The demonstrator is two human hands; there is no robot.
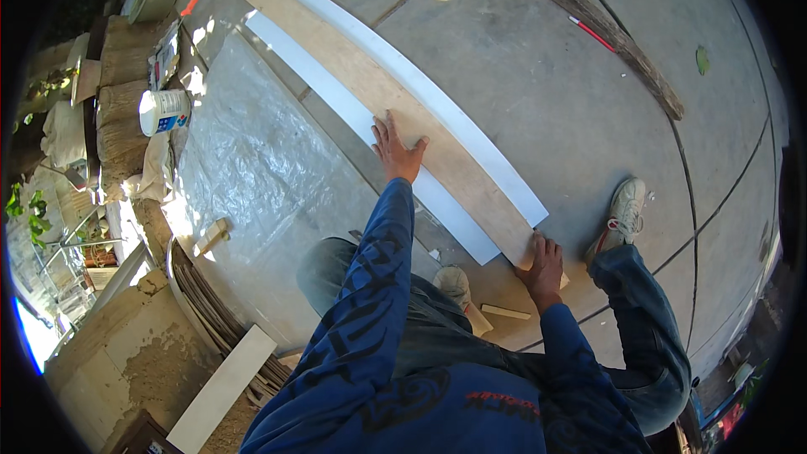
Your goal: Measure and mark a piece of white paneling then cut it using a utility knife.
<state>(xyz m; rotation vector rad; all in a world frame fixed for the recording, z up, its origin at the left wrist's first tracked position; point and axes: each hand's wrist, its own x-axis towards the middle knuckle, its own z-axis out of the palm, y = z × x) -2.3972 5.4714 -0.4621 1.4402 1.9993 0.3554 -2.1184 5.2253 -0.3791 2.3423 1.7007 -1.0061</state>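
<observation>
A long tan wooden plank (454, 164) lies lengthwise over white board, which shows as a strip on its right (492, 170) and another on its left (454, 217). Whether these are one board or two is hidden under the plank. My left hand (397, 151) rests flat on the plank's left side, around mid-length, fingers spread. At the near end, my right hand (545, 271) has its fingers bent around the plank's end corner. Below it, a short strip of wood (505, 312) lies on the floor between my feet.
Clear plastic sheeting (252, 130) covers the floor at left, with a wood-handled brush (212, 235) on it. A white bucket (165, 112) stands beyond. A red marker (591, 34) lies near a weathered beam (622, 42) at far right. A white board (223, 391) leans lower left.
</observation>
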